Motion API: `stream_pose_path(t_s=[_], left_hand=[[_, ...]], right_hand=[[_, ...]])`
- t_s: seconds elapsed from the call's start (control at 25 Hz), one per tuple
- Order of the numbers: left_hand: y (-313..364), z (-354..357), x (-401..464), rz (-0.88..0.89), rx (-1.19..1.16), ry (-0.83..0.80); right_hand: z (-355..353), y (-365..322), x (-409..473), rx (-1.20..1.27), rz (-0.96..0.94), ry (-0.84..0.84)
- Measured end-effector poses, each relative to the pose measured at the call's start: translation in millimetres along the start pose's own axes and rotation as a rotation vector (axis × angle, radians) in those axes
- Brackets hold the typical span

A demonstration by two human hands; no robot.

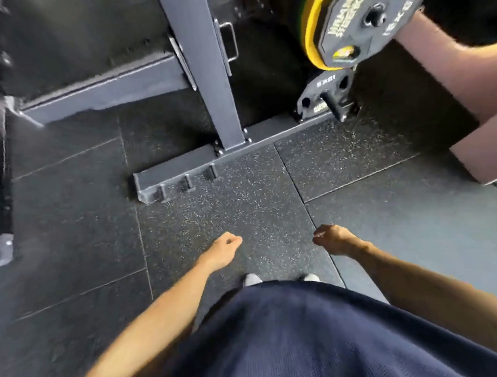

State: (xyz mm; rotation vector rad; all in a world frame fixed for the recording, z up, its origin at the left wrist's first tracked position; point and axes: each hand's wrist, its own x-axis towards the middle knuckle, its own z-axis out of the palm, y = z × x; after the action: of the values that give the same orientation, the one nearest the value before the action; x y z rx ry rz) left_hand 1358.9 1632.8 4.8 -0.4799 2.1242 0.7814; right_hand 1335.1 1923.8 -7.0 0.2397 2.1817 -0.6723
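Head view, looking straight down: the left hand (pixel 222 250) and the right hand (pixel 333 239) are hanging side by side in front of the body, a little apart. Each grip is loosely curled and holding nothing. Both are hovering over the speckled rubber floor (pixel 243 207), touching nothing.

The nearest piece of kit is the base bar (pixel 177 173) of a grey steel rack, lying flat on the floor ahead of the hands. Three short pegs (pixel 187 184) are sticking out of its near side. A grey post (pixel 210 71) is rising from that bar, bolted at the foot.

Further right, a small black plate (pixel 317 95) is sitting on a low peg by the bar. Above it a bigger black plate (pixel 376 14) is hanging against a yellow plate (pixel 311 26). Another person's bare leg (pixel 454 80) is standing just beside those plates.

Closest to the camera, a navy shirt (pixel 299 334) is filling the bottom, with the toes of pale shoes (pixel 251 279) peeking out beneath it.
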Motion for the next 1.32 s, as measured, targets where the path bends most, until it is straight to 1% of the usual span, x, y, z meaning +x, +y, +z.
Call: stream_pose_path(t_s=[0.08, 0.2, 0.28, 0.4, 0.6, 0.76, 0.88, 1.08, 1.16, 1.32], left_hand=[[10.1, -22.2, -3.2, 0.024, -0.081, 0.068], [31.4, -68.5, -10.1, 0.091, -0.169, 0.227], [44.9, -102.1, -14.9, 0.143, -0.19, 0.31], [70.7, -159.9, -26.3, 0.204, -0.211, 0.434], [124.0, -260.4, -70.2, 0.365, -0.208, 0.667], [162.1, -321.3, -121.2, 0.47, -0.18, 0.845], [176.5, -368.6, -162.7, 0.512, -0.204, 0.964], [195.8, -434.8, -223.5, 0.606, -0.228, 1.115], [202.1, -453.4, -244.1, 0.659, -0.169, 1.162], [194.8, -487.0, -262.6, 0.669, -0.206, 1.214]], right_hand=[[-21.0, -25.2, 12.4, -0.029, -0.069, 0.02], [-60.3, -80.4, 25.1, -0.046, -0.227, 0.087], [-87.6, -119.9, 28.8, -0.108, -0.333, 0.142], [-130.8, -176.7, 27.7, -0.136, -0.456, 0.23], [-208.7, -263.9, -9.4, -0.188, -0.632, 0.456], [-266.2, -325.4, -54.3, -0.195, -0.765, 0.569], [-300.9, -372.9, -95.5, -0.195, -0.894, 0.661], [-334.6, -429.5, -157.3, -0.226, -0.996, 0.759], [-343.6, -449.3, -177.8, -0.233, -1.029, 0.796], [-353.6, -483.8, -206.8, -0.179, -1.007, 0.845]])
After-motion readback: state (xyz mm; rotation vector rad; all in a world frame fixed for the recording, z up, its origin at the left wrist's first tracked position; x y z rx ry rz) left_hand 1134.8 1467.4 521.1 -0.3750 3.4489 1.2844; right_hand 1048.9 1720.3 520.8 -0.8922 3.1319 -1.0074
